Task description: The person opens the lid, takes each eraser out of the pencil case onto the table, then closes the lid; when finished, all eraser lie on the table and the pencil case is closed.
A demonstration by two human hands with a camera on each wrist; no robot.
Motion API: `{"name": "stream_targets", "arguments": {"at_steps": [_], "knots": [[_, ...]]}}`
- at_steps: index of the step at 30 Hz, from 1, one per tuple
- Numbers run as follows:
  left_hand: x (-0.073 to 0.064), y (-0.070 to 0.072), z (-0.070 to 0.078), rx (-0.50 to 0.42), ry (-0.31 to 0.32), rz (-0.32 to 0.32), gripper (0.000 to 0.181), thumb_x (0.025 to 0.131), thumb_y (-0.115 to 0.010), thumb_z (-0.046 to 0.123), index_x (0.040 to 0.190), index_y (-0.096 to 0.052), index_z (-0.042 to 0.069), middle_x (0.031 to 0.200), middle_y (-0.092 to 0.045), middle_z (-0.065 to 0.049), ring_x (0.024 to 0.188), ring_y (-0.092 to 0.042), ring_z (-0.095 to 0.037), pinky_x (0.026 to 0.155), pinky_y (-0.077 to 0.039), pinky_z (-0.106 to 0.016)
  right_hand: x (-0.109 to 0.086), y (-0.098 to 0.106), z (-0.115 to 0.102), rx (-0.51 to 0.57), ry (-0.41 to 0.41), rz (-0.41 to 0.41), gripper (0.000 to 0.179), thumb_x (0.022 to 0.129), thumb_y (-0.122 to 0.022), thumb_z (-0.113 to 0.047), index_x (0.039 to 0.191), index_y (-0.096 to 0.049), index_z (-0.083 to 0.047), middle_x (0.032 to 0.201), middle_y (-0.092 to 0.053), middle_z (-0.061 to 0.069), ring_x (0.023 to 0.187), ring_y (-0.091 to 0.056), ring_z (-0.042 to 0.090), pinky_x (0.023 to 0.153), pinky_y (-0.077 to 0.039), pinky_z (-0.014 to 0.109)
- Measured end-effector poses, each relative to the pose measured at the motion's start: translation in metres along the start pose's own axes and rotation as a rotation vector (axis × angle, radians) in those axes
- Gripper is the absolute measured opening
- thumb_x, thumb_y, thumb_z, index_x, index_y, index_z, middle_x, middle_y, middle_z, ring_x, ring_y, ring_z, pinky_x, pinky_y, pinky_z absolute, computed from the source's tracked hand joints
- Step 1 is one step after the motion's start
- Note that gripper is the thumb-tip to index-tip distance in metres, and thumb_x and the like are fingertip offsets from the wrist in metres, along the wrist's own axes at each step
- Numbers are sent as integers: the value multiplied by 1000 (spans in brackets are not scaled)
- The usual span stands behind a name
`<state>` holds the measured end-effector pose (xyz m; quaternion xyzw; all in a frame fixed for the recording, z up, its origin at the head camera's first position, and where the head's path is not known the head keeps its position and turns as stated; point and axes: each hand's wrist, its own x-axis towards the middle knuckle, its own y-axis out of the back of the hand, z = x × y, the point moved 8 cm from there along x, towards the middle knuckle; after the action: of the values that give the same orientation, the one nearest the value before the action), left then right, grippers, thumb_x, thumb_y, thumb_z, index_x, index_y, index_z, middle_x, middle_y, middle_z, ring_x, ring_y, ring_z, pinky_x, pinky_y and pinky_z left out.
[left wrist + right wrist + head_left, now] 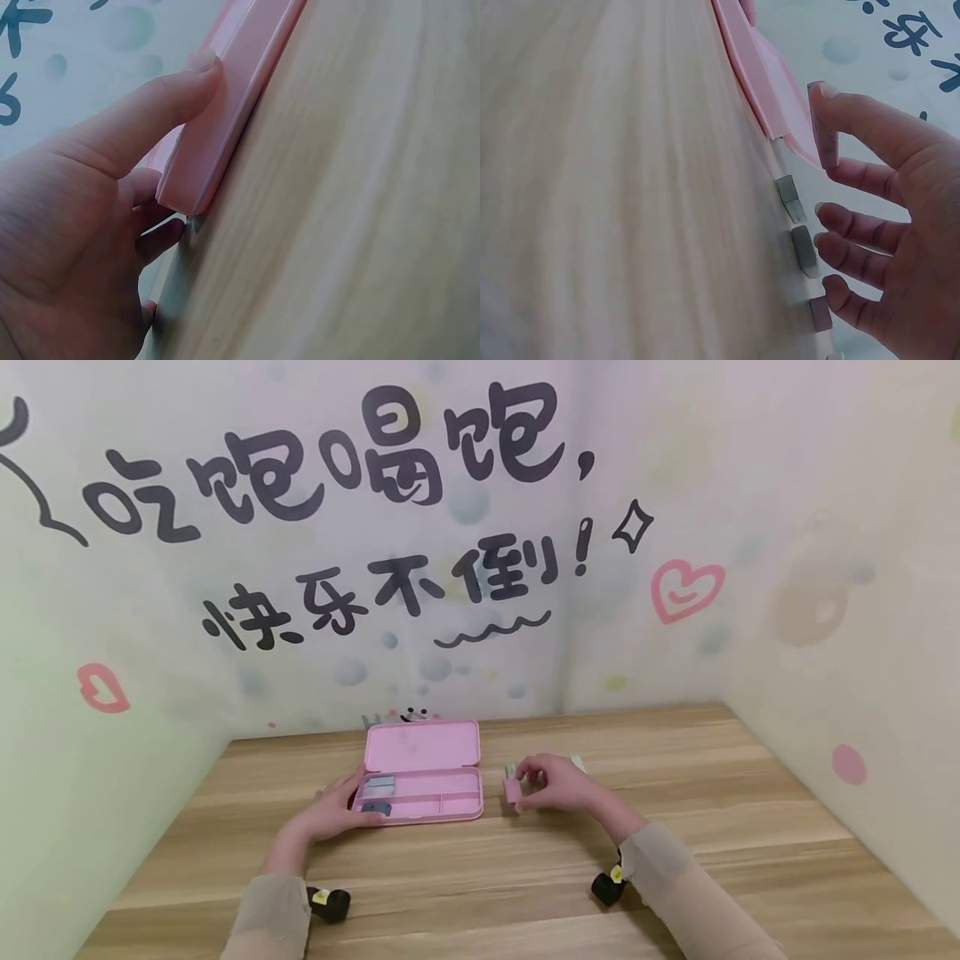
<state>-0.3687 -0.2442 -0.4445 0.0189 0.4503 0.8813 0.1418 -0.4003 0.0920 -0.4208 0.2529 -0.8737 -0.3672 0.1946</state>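
Observation:
A pink pencil case [459,807] lies on the table with its lid [422,747] raised at the back. Its left end is gripped by my left hand [330,810], the thumb on the front wall [225,120] and the other fingers round the end. Inside, light blue blocks [379,787] sit in the rear compartment and a dark grey-blue piece [377,808] in the front left one. To the right of the case, my right hand [558,783] pinches a small pink eraser [824,135] between thumb and index finger, above the table.
Several small blocks stand in a row below the right fingers in the right wrist view: a grey-green one [789,198], a darker one [804,251] and a pinkish one [820,314]. A printed wall [510,677] rises behind the wooden table [480,885].

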Motion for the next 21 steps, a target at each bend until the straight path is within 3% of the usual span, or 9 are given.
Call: {"name": "stream_targets", "arguments": {"at_steps": [10,21], "knots": [[-2,3,4,5,-2,7,108,81,-73,50,153,-12,-2,155,-16,-28,142,-8,-48,108,-1,-69,-2,-5,5,9,-38,-46,33,75,-83,-27,98,-64,-14,84,-59,-1,79,-52,16,67,-46,31],[-3,2,5,4,-1,24,108,80,-74,50,153,-13,-2,155,-17,-28,142,-9,-48,108,0,-69,-2,-6,7,-68,-25,-55,33,75,-84,-29,98,-66,-15,79,-57,-4,75,-49,13,64,-42,27]]}}
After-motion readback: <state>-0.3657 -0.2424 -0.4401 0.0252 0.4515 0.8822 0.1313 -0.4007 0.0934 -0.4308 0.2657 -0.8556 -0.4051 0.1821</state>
